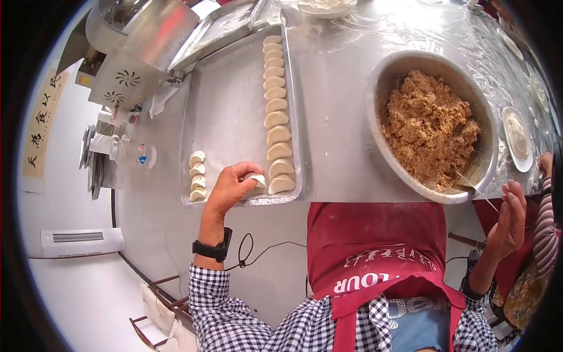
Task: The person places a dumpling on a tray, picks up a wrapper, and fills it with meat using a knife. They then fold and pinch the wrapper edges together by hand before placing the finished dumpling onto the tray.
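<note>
My left hand is over the near edge of a metal tray, its fingers closed on a pale dumpling. That dumpling is just left of a long column of dumplings along the tray's right side. Several smaller dumplings line the tray's near left corner. My right hand is raised beside the near right rim of a big metal bowl of brown filling. A thin utensil slants from the bowl to the right hand; whether the fingers hold it is unclear.
A metal machine stands at the back left, beside another tray. A white plate lies right of the bowl. At the far right, a co-worker's striped sleeve is close to my right hand. A floury dish is at the back.
</note>
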{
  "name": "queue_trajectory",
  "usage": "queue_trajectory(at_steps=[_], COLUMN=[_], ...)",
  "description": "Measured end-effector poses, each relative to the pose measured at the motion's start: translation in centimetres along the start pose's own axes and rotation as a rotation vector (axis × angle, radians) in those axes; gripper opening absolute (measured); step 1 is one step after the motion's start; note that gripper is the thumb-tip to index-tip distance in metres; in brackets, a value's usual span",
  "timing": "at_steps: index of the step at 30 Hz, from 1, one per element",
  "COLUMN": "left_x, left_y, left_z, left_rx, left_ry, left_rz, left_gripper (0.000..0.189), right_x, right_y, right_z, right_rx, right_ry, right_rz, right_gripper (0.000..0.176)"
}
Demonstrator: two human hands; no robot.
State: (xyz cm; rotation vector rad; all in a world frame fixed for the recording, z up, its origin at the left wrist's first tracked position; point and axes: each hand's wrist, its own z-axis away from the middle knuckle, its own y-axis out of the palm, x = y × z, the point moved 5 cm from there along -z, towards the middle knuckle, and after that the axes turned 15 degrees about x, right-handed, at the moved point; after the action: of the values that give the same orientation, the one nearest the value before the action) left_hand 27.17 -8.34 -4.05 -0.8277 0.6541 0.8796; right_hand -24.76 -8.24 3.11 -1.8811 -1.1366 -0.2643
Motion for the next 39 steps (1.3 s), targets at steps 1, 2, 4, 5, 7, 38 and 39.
queue_trajectory(at_steps=[1,2,4,5,7,38,39], left_x=[0.1,0.2,-0.1,-0.1,0.4,-9.1,-10.3], left_y=[0.1,0.3,0.8,0.9,0.9,6.7,7.7], left_z=[0.2,0.4,0.8,1.0,0.8,3.2,3.6], left_rx=[-0.024,-0.047,-0.092,-0.139,-0.186,-0.4,-0.43], left_ry=[0.0,0.001,-0.019,-0.034,0.041,0.439,0.452], left_rz=[0.02,0.04,-0.001,-0.042,-0.16,-0.1,-0.131], left_gripper=[0.026,0.026,0.025,0.024,0.024,0.02,0.014], right_x=[0.0,-0.1,-0.1,0.0,0.0,-13.5,-15.1], right_y=[0.0,0.1,0.2,0.2,0.3,-6.8,-6.9], right_z=[0.0,0.0,0.0,-0.1,-0.2,-2.4,-2.4], right_rx=[0.004,0.004,0.008,0.001,-0.004,-0.39,-0.373], right_ry=[0.002,0.004,0.008,0.01,0.01,0.326,0.32], right_rz=[0.0,0.004,0.008,0.002,-0.003,-0.172,-0.135], right_gripper=[0.025,0.024,0.024,0.024,0.023,0.011,0.012])
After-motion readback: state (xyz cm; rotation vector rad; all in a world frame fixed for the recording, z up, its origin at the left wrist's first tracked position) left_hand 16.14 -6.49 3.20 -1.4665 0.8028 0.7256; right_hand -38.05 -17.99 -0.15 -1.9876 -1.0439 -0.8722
